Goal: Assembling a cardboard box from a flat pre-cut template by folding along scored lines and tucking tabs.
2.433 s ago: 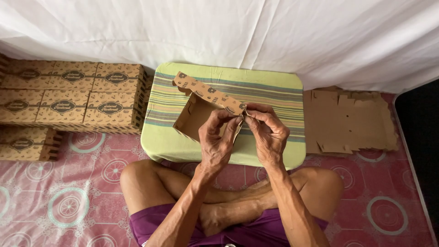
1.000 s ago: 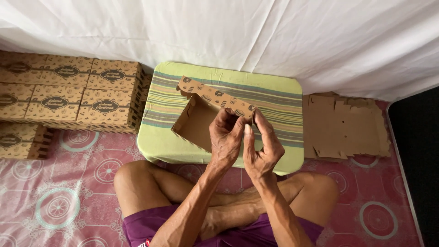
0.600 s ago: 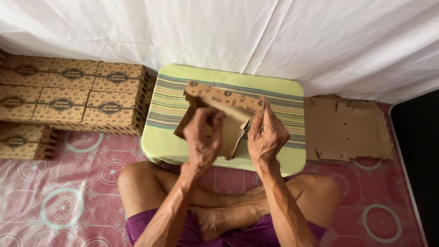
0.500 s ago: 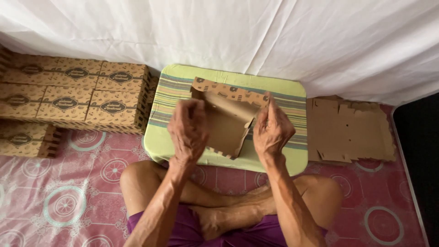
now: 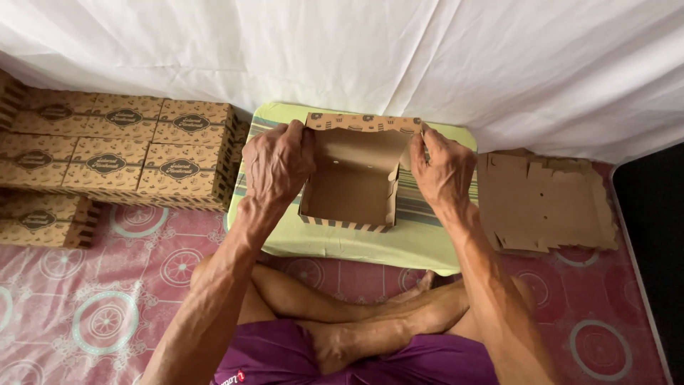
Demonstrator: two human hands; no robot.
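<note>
L hand (image 5: 278, 167) & R hand (image 5: 443, 171) grip brown box (image 5: 353, 189) sides; folded boxes (image 5: 121, 153) stacked left.

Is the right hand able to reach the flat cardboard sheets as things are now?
Probably yes. The flat cardboard sheets lie open on the mat just beside the right hand, with nothing between. But that hand now holds the box, so it must let go first.

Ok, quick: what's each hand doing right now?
Left hand: closed on the left wall of the cardboard box.
Right hand: closed on the box's right wall.
</note>
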